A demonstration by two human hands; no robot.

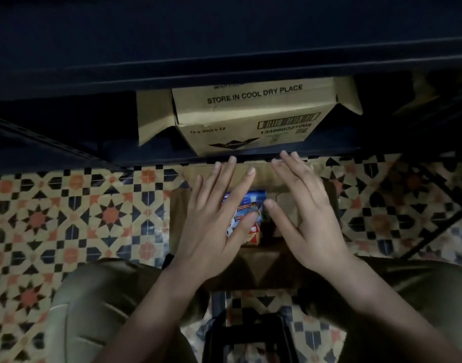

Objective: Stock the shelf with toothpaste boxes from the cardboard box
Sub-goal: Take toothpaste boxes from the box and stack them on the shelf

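An open cardboard box (327, 203) stands on the tiled floor between my knees. Blue, white and red toothpaste boxes (253, 199) show inside it, toward its left side. My left hand (216, 221) hovers over them with fingers spread and straight, holding nothing. My right hand (303, 213) is spread over the box's right half, also holding nothing. The dark metal shelf (251, 154) runs across just beyond my fingertips.
A second cardboard carton (251, 111) printed "STORE IN COOL DRY PLACE" sits on the lower shelf, flaps open. A higher dark shelf board (224, 64) overhangs it. Patterned floor tiles (67, 213) spread left and right. A dark stool (251, 336) lies below me.
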